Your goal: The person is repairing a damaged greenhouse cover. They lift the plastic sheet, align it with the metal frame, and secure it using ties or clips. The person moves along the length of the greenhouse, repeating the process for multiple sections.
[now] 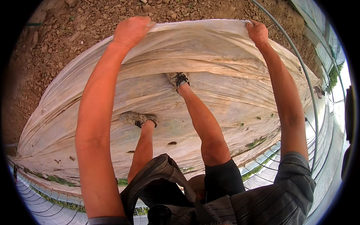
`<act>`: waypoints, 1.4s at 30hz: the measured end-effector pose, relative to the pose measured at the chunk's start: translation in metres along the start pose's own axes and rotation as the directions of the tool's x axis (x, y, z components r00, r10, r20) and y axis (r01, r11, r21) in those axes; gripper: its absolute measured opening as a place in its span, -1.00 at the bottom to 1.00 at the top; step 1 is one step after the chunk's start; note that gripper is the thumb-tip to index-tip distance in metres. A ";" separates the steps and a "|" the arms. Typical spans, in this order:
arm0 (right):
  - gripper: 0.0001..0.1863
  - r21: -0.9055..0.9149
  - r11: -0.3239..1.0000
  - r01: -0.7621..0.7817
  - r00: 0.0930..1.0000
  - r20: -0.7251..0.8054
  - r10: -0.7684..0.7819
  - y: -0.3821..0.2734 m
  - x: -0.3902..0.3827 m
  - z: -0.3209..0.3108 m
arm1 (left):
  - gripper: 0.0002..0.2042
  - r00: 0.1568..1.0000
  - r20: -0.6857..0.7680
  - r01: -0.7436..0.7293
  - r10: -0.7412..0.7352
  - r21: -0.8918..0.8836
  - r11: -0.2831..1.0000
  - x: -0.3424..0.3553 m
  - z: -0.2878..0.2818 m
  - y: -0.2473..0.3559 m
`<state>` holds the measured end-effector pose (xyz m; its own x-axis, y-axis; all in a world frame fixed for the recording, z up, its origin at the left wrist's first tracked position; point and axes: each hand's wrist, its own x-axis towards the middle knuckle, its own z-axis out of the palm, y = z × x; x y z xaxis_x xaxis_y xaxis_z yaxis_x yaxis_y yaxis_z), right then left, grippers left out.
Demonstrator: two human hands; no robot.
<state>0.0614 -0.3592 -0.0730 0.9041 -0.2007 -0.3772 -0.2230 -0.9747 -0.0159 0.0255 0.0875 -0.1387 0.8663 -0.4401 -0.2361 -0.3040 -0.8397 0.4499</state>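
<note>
A wide, translucent plastic sheet (217, 56), streaked with brown dirt, spreads over the ground in front of me and under my feet. My left hand (131, 32) is closed around its far edge, left of the middle. Farther right, my right hand (257, 32) pinches the same edge. Between the two hands the edge is pulled up fairly taut, with long folds running across the sheet below it. Both arms reach forward, and my muddy shoes stand on the sheet, the right shoe (177, 80) ahead of the left shoe (138, 119).
Loose brown clods of soil (75, 37) lie beyond the sheet. A thin grey hoop pipe (302, 63) curves down the right side, beside a plastic-covered wall (330, 138). Behind me, strips of green plants (60, 180) run along the sheet's near edge.
</note>
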 end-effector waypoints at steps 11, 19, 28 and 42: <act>-0.58 -0.011 0.971 -0.239 0.971 0.025 0.240 0.055 -0.004 -0.006 | -0.71 0.998 0.060 -0.037 0.029 0.128 0.991 -0.030 0.013 -0.053; -0.57 -0.035 0.950 -0.311 0.950 0.018 0.312 0.097 -0.013 0.001 | -0.63 0.982 0.124 0.131 -0.145 0.118 0.984 -0.032 0.005 -0.058; -0.57 0.154 0.974 -0.166 0.983 -0.048 0.175 0.127 0.017 0.008 | -0.65 0.990 -0.016 0.119 -0.139 -0.432 0.894 -0.024 -0.052 -0.078; -0.46 -0.165 0.889 -0.426 0.905 -0.087 0.418 0.051 -0.053 -0.004 | -0.66 0.926 0.071 0.377 -0.372 -0.247 0.893 -0.045 -0.079 -0.090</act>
<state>0.0036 -0.3985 -0.0500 0.7563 -0.5970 -0.2676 -0.5236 -0.7975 0.2997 0.0450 0.2082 -0.1009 0.8870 -0.1177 -0.4466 0.1532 -0.8372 0.5249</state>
